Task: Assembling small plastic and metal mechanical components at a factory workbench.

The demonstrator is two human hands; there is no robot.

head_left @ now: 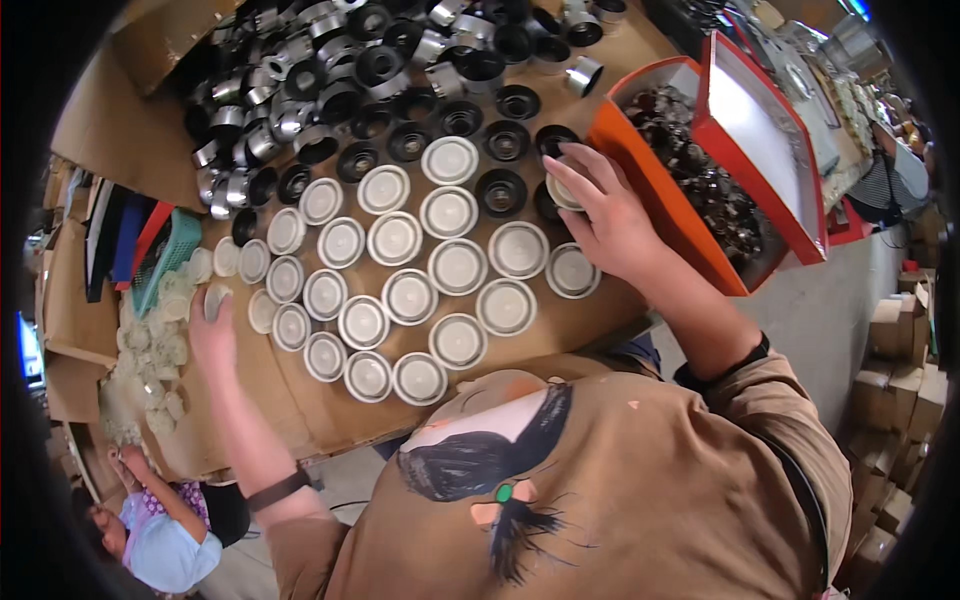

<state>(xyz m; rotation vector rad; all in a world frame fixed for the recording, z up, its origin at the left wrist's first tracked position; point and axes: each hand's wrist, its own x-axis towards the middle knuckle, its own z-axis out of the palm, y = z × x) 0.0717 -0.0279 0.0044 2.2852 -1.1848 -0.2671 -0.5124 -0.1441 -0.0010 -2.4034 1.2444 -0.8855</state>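
Several round black metal cups with white discs pressed into them point(458, 265) lie in rows on a cardboard-covered table point(300, 400). My right hand point(600, 215) rests at the right end of the rows, fingers closed on a white disc point(560, 190) over a black cup. My left hand point(212, 330) is at the left end of the rows, pinching one white disc point(213, 297) between its fingertips. Beyond the rows lie empty black cups point(505, 190), and further back a heap of black and silver cups point(330, 70).
A pile of loose white discs point(160, 340) lies at the table's left edge beside a teal basket point(165, 255). An orange-red box point(700, 170) of dark parts stands at the right. Another person point(160, 530) sits low at the left. Cardboard boxes point(900, 370) stack at the right.
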